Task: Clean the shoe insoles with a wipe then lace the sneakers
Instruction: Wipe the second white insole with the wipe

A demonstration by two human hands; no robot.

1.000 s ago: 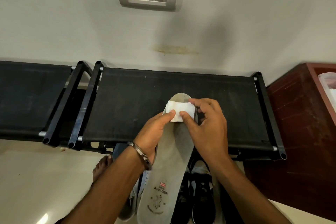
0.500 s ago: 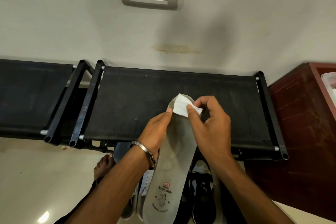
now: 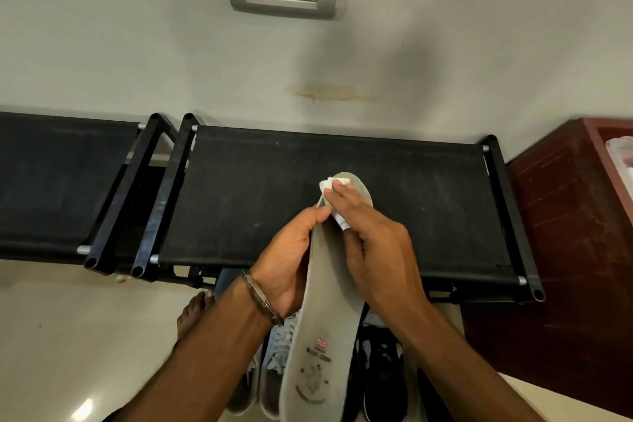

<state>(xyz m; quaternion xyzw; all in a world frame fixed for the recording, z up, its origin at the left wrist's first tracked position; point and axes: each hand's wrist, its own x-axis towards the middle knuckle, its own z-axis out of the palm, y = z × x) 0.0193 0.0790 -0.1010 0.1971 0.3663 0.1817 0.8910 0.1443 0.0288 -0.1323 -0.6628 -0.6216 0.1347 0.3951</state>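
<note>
Here | insole [image 3: 329, 312] at 6 o'clock, over sneakers [image 3: 274, 373] | left hand [image 3: 287, 267] fingers curled round its edge | right hand [image 3: 373, 250] fingers pressed wipe [image 3: 330, 187] onto toe | likely light, floppy: support mid-length.

The right hand [image 3: 373, 247] covers most of the white wipe [image 3: 330, 186], leaving 2 small corners showing. The insole [image 3: 325, 329] runs off the bottom edge, its heel print too blurred to read. Beneath it, the sneakers [image 3: 274, 367] are largely hidden.
</note>
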